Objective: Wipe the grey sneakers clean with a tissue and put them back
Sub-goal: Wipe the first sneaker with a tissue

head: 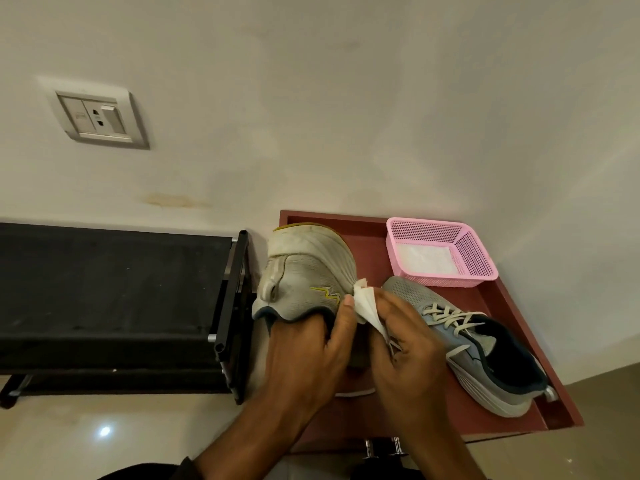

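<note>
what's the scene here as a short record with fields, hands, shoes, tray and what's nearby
left hand: fingers inside the held sneaker, thumb outside
right hand: presses a tissue to that sneaker
second sneaker: lies on the red tray
pink basket: on tray, white tissue inside
black shoe rack: left of tray
</note>
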A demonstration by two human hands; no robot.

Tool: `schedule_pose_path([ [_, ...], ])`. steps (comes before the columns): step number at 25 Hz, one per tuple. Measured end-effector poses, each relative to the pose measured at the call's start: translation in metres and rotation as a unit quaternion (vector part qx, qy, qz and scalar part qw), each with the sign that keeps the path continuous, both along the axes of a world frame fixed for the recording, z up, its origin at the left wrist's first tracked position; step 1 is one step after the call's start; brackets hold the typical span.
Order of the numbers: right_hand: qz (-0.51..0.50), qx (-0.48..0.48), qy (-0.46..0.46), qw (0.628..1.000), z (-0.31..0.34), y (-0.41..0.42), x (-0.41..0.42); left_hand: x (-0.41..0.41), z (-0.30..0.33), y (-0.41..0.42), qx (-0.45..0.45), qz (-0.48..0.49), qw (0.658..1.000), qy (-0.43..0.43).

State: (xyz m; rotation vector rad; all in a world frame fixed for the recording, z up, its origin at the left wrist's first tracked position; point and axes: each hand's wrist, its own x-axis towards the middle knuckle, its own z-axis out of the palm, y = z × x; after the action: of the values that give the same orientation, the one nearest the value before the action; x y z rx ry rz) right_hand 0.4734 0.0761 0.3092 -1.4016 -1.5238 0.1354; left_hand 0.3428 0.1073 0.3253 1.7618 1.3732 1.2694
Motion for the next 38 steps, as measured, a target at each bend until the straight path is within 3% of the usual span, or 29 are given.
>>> schedule_pose_path([
  [4, -0.028, -0.011, 0.014, 0.999, -0.002, 0.000, -0.001, 0.000, 0.002, 0.003, 0.034, -0.011, 0.998, -0.057],
  [9, -0.027, -0.018, 0.085, 0.996, 0.002, -0.006, -0.008, -0.001, -0.001, 0.003, 0.100, -0.061, 0.992, -0.055],
  [13, -0.025, -0.029, 0.213, 0.976, 0.017, -0.009, -0.018, 0.005, -0.004, 0.002, 0.095, -0.058, 0.994, 0.007],
  [15, -0.020, -0.012, 0.230, 0.973, 0.031, -0.011, -0.020, -0.001, -0.008, 0.005, 0.085, -0.087, 0.992, 0.028],
  [17, -0.001, 0.026, 0.189, 0.982, 0.046, -0.015, -0.026, -0.008, -0.006, 0.003, 0.087, -0.117, 0.989, 0.040],
  [19, 0.037, 0.076, 0.083, 0.993, 0.058, -0.020, -0.037, 0.004, 0.008, -0.011, 0.026, -0.147, 0.988, 0.034],
  [21, 0.046, 0.128, -0.037, 0.990, 0.062, -0.022, -0.036, 0.011, 0.025, -0.028, -0.139, -0.220, 0.966, -0.015],
  [22, 0.032, 0.147, -0.067, 0.986, 0.062, -0.020, -0.030, 0.015, 0.019, -0.039, -0.053, -0.181, 0.982, -0.005],
  [23, 0.008, 0.161, -0.073, 0.984, 0.062, -0.018, -0.022, 0.020, 0.014, -0.044, 0.040, -0.227, 0.973, 0.001],
  [24, -0.019, 0.168, -0.067, 0.983, 0.061, -0.018, -0.015, 0.022, 0.009, -0.033, 0.150, -0.193, 0.970, 0.009],
  [25, -0.039, 0.173, -0.058, 0.983, 0.059, -0.020, -0.009, 0.017, 0.008, -0.023, 0.166, -0.165, 0.972, 0.007],
  [31, -0.121, 0.183, -0.059, 0.974, 0.061, -0.033, 0.008, 0.019, -0.008, -0.025, 0.122, -0.185, 0.973, -0.069],
  [35, -0.017, 0.162, -0.106, 0.981, 0.053, -0.049, -0.016, 0.015, 0.000, -0.027, 0.112, -0.178, 0.969, -0.126],
  [38, -0.034, 0.167, -0.133, 0.976, 0.052, -0.049, -0.001, 0.016, 0.003, -0.031, 0.078, -0.196, 0.964, -0.163],
])
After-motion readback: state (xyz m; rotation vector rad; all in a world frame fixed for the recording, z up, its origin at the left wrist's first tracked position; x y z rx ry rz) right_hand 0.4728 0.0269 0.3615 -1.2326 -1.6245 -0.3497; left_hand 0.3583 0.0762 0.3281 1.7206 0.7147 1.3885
